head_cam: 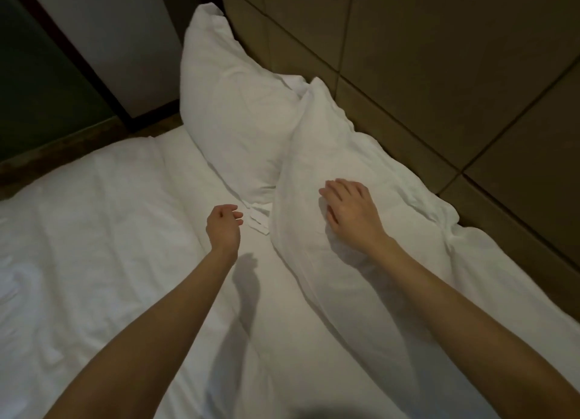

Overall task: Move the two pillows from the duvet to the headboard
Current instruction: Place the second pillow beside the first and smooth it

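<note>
Two white pillows lean against the brown panelled headboard (439,73). The far pillow (232,104) stands tilted at the bed's corner. The near pillow (339,155) overlaps its lower edge and lies along the headboard. My right hand (348,211) rests flat on the near pillow, fingers spread, gripping nothing. My left hand (223,224) hovers just above the white duvet (94,246), left of the near pillow, fingers loosely curled and empty.
The duvet covers the bed to the left and toward me, with a folded edge (259,221) between the pillows. Beyond the bed's far edge are a dark floor strip (62,155) and a pale wall panel (125,42).
</note>
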`<state>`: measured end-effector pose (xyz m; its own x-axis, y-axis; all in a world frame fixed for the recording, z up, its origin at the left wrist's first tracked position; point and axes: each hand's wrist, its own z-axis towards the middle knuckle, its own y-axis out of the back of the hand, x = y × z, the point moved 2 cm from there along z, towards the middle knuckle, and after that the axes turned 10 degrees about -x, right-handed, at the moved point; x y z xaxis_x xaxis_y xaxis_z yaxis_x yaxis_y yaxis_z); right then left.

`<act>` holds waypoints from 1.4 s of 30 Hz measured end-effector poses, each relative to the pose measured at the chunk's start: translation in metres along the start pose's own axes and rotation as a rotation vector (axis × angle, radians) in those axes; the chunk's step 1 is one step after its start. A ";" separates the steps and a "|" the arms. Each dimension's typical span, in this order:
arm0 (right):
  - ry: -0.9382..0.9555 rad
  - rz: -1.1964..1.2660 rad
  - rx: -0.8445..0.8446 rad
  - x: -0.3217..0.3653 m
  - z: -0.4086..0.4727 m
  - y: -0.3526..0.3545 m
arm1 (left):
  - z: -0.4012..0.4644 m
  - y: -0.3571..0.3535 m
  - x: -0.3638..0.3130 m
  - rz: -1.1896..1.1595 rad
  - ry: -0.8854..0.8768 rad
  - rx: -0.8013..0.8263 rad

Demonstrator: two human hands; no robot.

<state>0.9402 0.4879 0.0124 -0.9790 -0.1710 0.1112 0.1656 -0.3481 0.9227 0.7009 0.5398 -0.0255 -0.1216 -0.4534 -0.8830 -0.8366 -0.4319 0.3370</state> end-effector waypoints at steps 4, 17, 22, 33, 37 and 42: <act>0.047 -0.003 -0.003 0.003 0.052 -0.019 | 0.016 0.000 0.001 0.005 -0.005 -0.053; 0.003 -0.224 0.086 -0.016 0.212 -0.089 | 0.077 -0.027 -0.016 -0.013 -0.003 -0.086; -0.275 -0.202 0.269 -0.025 0.257 -0.103 | 0.085 -0.022 -0.015 -0.026 0.004 -0.111; -0.206 -0.289 0.280 -0.017 0.273 -0.104 | 0.088 -0.005 -0.010 -0.036 0.069 -0.075; -0.117 -0.246 0.159 -0.023 0.267 -0.081 | 0.089 -0.009 -0.023 -0.041 0.047 -0.085; -0.082 -0.283 0.085 -0.031 0.243 -0.074 | 0.089 -0.016 -0.036 -0.039 0.000 -0.054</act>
<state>0.9294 0.7429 0.0303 -0.9917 -0.0021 -0.1284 -0.1222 -0.2921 0.9486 0.6711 0.6328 -0.0284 -0.0892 -0.4354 -0.8958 -0.8107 -0.4908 0.3193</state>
